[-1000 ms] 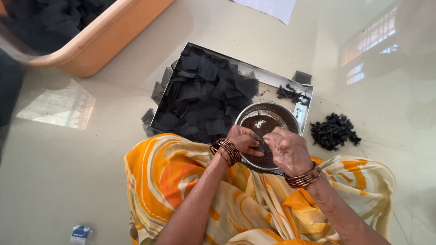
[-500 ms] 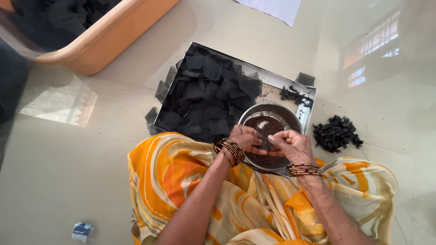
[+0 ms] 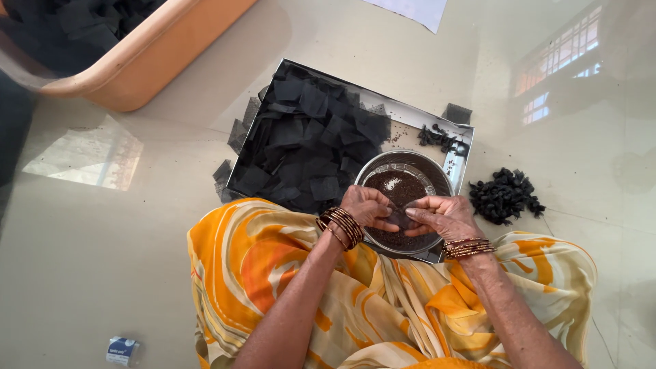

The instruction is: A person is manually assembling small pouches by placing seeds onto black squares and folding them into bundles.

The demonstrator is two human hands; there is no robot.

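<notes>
Both hands are pinching one small dark square of paper (image 3: pixel 402 217) right over the round steel bowl of dark grains (image 3: pixel 404 191), left hand (image 3: pixel 369 207) and right hand (image 3: pixel 443 216) fingertips together, so I'd keep it low, spills landing back in.

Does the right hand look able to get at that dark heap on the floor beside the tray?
Probably yes. The dark heap lies on bare floor just beyond the right hand, with nothing between them, though that hand is pinching a small dark piece together with the left hand.
</notes>
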